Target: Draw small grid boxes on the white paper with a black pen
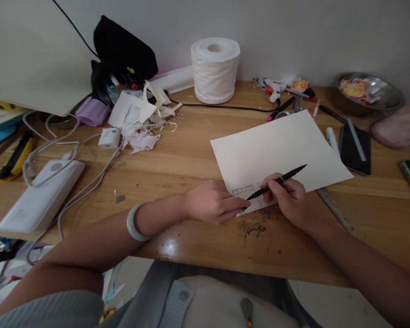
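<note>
My right hand (289,198) is closed around a slim black double-ended marker pen (276,182), one end pointing down-left at the sheet's near corner. That cream sheet of paper (276,146) lies aslant on the wooden desk. Small black outlines, including a row of rounded shapes, are drawn near its lower left corner, partly covered by my hands. My left hand (212,202) rests beside the pen's end with its fingers pressed together at that corner. A tiny dark thing shows at its fingertips, too small to name.
A white paper roll (213,75) stands near the wall. Paper scraps (143,120) and a white power bank (43,196) with cables lie left. Around the sheet are a metal ruler (336,209), a black phone (355,148) and a glue gun (273,89). Another person's hand (401,125) is near a metal bowl (389,93).
</note>
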`<state>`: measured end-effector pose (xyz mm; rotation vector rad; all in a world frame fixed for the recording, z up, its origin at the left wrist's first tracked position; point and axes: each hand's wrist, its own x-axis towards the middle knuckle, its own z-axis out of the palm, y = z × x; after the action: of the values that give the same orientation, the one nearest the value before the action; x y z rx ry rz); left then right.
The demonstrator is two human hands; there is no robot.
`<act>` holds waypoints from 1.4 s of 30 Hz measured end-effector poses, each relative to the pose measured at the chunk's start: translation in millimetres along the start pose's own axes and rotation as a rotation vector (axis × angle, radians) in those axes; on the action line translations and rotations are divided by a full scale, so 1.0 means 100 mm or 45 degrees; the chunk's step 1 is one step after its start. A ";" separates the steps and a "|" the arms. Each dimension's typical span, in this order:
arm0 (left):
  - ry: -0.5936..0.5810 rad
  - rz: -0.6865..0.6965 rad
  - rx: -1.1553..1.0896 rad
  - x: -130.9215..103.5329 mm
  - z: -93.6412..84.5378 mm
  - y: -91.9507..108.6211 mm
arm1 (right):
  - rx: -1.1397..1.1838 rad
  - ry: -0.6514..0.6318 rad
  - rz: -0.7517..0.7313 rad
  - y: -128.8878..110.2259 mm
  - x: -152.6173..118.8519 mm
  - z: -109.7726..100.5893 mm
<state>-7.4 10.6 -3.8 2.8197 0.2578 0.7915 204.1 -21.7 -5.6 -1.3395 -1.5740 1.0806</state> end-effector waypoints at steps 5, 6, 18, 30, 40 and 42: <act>-0.015 -0.060 -0.023 0.00 0.02 0.00 | 0.020 0.002 0.023 0.00 0.00 0.00; -0.025 -0.071 -0.030 0.00 0.02 0.00 | 0.023 0.002 0.028 0.00 0.00 0.00; -0.057 -0.095 -0.057 -0.02 0.03 -0.03 | 0.016 -0.005 0.017 -0.02 0.01 0.01; -0.063 -0.069 -0.040 -0.01 0.01 -0.02 | 0.047 -0.087 0.029 0.02 0.00 0.01; -0.093 -0.097 -0.061 0.00 0.00 -0.02 | -0.040 -0.263 0.002 0.02 0.02 0.03; -0.098 -0.093 -0.063 0.00 0.00 -0.02 | -0.038 -0.269 -0.003 0.02 0.02 0.02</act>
<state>-7.5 12.5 -3.8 2.7696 0.3227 0.6626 202.3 -20.1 -8.6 -1.2766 -1.7499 1.2345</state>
